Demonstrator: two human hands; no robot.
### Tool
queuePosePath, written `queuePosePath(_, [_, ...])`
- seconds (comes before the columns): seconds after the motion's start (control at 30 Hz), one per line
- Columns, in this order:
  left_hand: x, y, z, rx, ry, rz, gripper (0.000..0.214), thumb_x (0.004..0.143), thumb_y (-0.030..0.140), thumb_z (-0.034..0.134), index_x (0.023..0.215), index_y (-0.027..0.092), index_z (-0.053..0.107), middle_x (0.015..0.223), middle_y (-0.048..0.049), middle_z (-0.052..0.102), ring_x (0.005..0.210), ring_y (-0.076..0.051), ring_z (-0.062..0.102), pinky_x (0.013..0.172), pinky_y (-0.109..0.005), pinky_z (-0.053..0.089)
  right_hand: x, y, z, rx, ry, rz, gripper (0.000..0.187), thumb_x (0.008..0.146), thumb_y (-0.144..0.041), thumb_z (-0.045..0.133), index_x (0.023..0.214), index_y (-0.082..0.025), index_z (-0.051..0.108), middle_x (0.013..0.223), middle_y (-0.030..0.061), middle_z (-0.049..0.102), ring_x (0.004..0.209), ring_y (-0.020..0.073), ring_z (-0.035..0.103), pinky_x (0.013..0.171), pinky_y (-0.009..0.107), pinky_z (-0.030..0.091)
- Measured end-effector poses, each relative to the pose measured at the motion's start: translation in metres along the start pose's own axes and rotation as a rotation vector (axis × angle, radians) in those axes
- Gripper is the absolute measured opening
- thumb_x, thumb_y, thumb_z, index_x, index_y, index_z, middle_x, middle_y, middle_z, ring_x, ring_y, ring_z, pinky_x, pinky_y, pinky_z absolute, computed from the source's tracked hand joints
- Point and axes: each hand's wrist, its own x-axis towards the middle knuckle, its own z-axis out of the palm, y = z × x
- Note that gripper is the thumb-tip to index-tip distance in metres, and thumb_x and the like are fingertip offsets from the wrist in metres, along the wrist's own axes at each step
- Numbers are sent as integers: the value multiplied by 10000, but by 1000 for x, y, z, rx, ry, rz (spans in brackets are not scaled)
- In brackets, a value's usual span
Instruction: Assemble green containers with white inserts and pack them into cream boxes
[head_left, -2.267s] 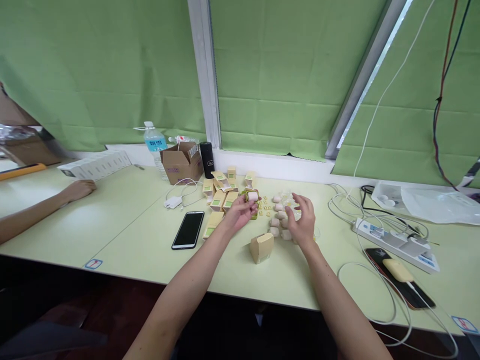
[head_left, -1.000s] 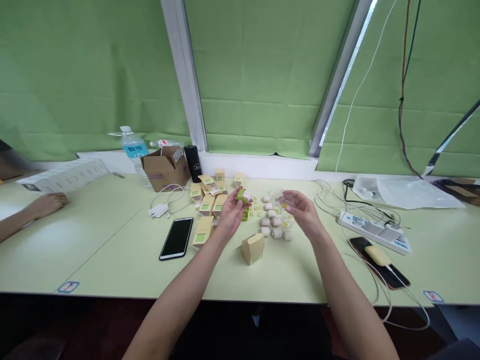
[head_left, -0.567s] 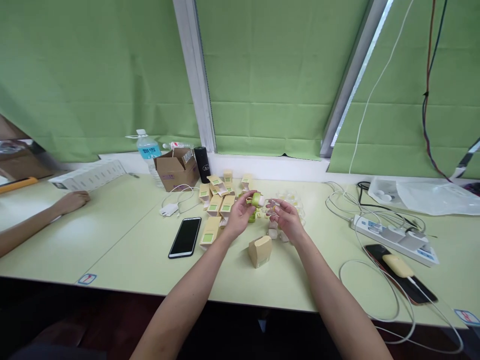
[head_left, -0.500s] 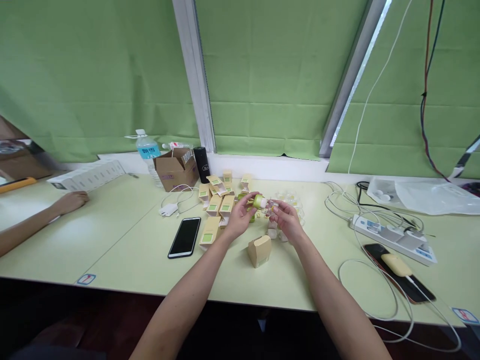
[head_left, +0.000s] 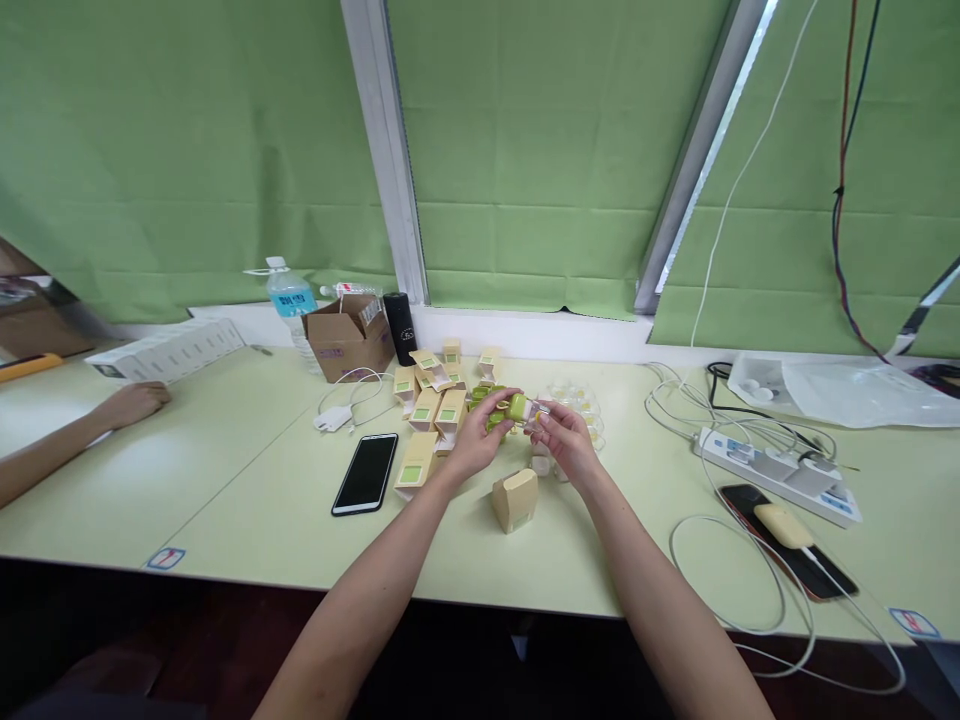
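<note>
My left hand is closed on a small green cap-like piece with a pale end. Facing it, my right hand pinches a small clear plastic cover with a yellow spot inside. The two pieces meet end to end; whether they are joined I cannot tell. Below my hands stands a small tan carton. White blocks sit under my right hand, partly hidden. Behind it lie several clear covers. More green pieces lie behind my left hand.
Several tan cartons are heaped left of my hands, beside a phone. Farther back stand a cardboard box, a black cylinder and a water bottle. Rightward are a power strip and loose cables. Another person's hand rests at left.
The clear cover in my right hand has moved left against the green piece, closing the gap between them. The whole view has shifted slightly.
</note>
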Motion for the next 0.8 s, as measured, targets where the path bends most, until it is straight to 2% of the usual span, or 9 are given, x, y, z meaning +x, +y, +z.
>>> queuePosePath(0.3, [-1, -5, -2, 54, 2, 56, 443, 842, 187, 718, 1274, 277, 690, 1350, -85, 640, 1287, -252, 551, 1132, -370, 374, 0, -2, 1, 13, 41, -9, 447, 626, -444, 917, 973, -214, 752, 872, 43, 741, 664, 165, 669, 529, 264, 499])
queuePosePath(0.53, [-2, -4, 0, 166, -70, 88, 383, 882, 224, 669, 1262, 264, 691, 1358, -92, 639, 1329, -279, 526, 1160, -411, 346, -1, 0, 1, 7, -15, 13, 446, 640, -426, 913, 993, -211, 746, 830, 34, 723, 659, 167, 675, 541, 266, 501])
queuePosePath(0.8, [-2, -3, -2, 128, -148, 74, 480, 875, 282, 717, 1342, 245, 609, 1407, -122, 610, 1291, -277, 573, 1089, -411, 446, 0, 1, -1, 6, -22, 36, 458, 610, -413, 934, 965, -206, 732, 817, 23, 721, 676, 174, 690, 578, 286, 558])
